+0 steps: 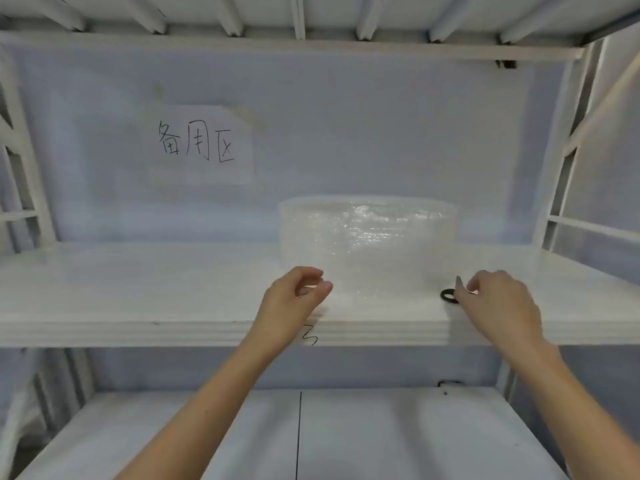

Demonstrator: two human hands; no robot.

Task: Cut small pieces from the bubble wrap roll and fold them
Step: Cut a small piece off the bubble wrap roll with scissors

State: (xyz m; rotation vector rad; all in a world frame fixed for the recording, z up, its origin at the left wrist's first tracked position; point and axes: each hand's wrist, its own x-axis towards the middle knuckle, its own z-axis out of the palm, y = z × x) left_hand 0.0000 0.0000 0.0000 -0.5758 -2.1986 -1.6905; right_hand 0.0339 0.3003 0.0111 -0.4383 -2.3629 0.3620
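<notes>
A clear, shiny bubble wrap roll [369,242] stands on the white shelf [138,292]. The left hand [294,296] pinches its loose front edge. The right hand [498,299] grips black-handled scissors [450,293] just beside it.

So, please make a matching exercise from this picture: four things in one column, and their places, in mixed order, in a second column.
Things:
1. bubble wrap roll
2. paper sign
3. scissors
4. left hand

Places:
A. on the back wall, upper left
B. at the lower left edge of the roll
C. standing on the middle shelf
D. by the right hand, right of the roll

Pairs: 1-C, 2-A, 3-D, 4-B
</notes>
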